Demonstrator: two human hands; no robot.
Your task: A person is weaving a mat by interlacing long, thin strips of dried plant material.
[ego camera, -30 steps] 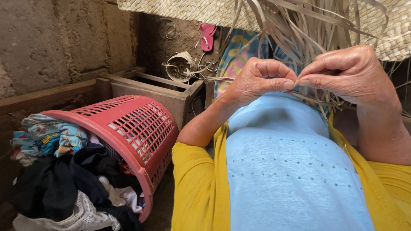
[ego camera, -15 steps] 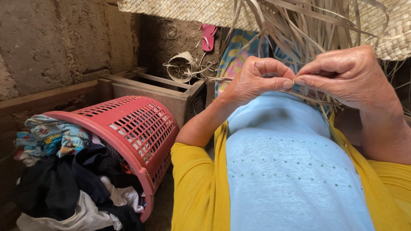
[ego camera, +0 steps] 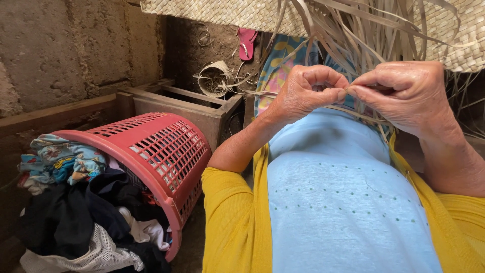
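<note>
My left hand (ego camera: 306, 91) and my right hand (ego camera: 405, 95) meet thumb to thumb above my chest, both pinching thin dry palm strips (ego camera: 353, 38). The strips hang loose from the edge of a pale woven mat (ego camera: 227, 11) that stretches across the top of the view. One strip runs between my fingertips. Below the hands lie my light blue top and yellow sleeves.
A red plastic laundry basket (ego camera: 172, 151) lies tipped at the left, spilling dark and patterned clothes (ego camera: 70, 202). Behind it stand a wooden frame (ego camera: 202, 108) and a rough concrete wall. A coil of strips (ego camera: 214, 78) and a pink sandal (ego camera: 246, 41) lie on the ground.
Both hands stay pinched together on the strips, with only slight finger movement. The view has shifted a little.
</note>
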